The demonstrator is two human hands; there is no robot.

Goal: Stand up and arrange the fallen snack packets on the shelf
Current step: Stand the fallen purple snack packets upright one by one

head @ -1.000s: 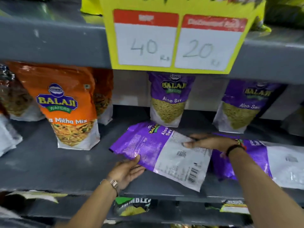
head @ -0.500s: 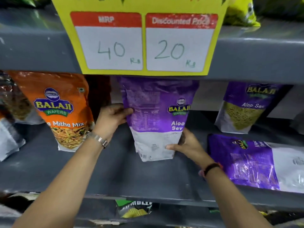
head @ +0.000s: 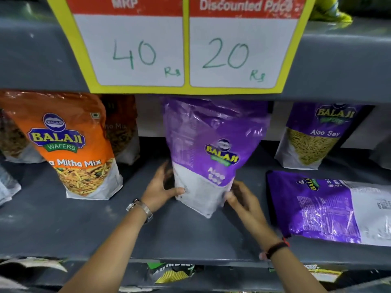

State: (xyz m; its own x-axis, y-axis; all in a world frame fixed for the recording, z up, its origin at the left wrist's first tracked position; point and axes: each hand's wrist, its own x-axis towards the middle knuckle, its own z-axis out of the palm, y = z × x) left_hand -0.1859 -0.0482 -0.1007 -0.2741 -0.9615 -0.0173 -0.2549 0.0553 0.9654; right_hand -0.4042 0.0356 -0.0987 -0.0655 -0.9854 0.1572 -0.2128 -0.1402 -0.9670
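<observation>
Aloo Sev packet upright, left hand and right hand clasping its base

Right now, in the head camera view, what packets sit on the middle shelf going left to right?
Orange Mitha Mix packet → purple Aloo Sev packet held upright between the left hand and right hand → standing Aloo Sev packet, with a fallen Aloo Sev packet lying flat in front of it.

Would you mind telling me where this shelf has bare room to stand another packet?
The shelf is bare along its front edge, and between the orange Mitha Mix packet and the held Aloo Sev packet. The right side is crowded: a fallen purple packet lies flat before an upright one.
</observation>
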